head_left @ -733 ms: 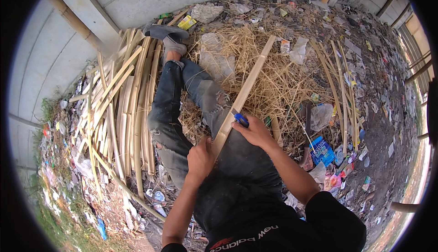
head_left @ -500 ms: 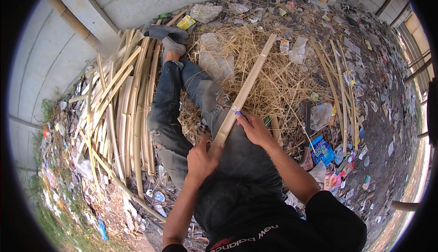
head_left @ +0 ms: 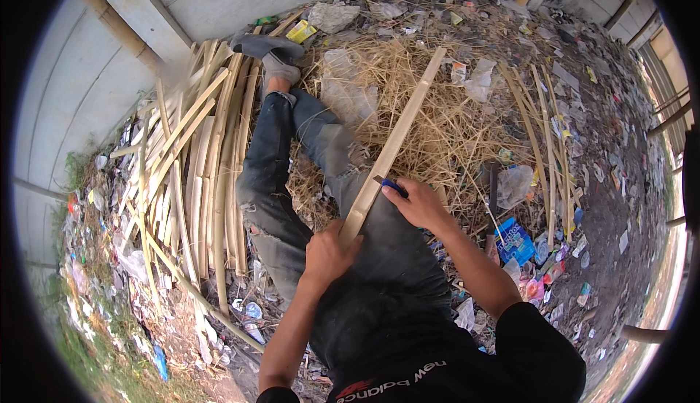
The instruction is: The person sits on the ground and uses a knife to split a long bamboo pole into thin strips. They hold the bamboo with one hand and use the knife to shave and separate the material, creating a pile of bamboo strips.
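Seated among straw (head_left: 437, 122), working a long bamboo slat (head_left: 394, 148) laid over the lap, far end pointing up-right. Left hand (head_left: 328, 253) closed round the slat's near end. Right hand (head_left: 419, 206) gripping a blue-handled knife (head_left: 390, 184) against the slat's right edge, near the lower end. Most of the length apparently still unworked. Pile of slats (head_left: 197, 177) lying left.

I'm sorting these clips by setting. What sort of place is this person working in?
Probably an outdoor, makeshift bamboo-working spot beside a wall. A stack of pale split bamboo strips lies on bare ground, with a heap of dry yellow straw and scattered plastic litter around.
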Demonstrator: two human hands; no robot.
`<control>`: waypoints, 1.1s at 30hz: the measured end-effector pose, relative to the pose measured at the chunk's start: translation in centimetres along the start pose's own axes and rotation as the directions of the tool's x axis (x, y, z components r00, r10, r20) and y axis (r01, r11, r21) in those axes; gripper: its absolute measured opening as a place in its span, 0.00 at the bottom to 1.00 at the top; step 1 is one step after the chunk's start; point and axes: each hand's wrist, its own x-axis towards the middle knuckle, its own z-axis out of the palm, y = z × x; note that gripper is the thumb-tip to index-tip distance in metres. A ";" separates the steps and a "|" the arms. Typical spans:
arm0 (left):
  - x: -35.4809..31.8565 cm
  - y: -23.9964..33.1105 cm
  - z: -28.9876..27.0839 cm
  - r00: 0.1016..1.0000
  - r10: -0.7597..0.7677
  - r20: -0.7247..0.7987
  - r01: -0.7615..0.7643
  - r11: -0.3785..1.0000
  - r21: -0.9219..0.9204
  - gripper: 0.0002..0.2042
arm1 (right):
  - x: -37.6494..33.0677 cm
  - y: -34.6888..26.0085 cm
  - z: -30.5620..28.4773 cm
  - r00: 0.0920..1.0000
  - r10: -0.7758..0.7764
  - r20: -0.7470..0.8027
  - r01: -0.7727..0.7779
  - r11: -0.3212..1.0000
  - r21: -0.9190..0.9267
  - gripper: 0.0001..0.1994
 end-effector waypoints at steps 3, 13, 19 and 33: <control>0.1 -0.7 0.5 0.999 0.049 0.014 -0.048 0.997 -0.058 0.24 | 0.2 0.1 0.5 0.999 -0.040 0.011 0.041 0.990 -0.138 0.31; 0.0 -1.0 1.6 0.996 0.061 0.067 -0.056 0.996 -0.075 0.25 | -0.6 -1.7 1.3 0.974 -0.089 0.208 0.147 0.947 -0.285 0.35; -0.8 -0.4 0.7 0.997 0.009 0.081 -0.010 1.000 0.015 0.27 | 2.7 1.8 0.7 0.990 -0.025 0.136 0.063 0.956 -0.285 0.35; -2.6 1.2 -1.1 0.989 -0.100 0.110 0.070 0.966 0.248 0.19 | 4.8 1.8 -1.9 0.983 0.027 0.181 0.031 0.951 -0.308 0.38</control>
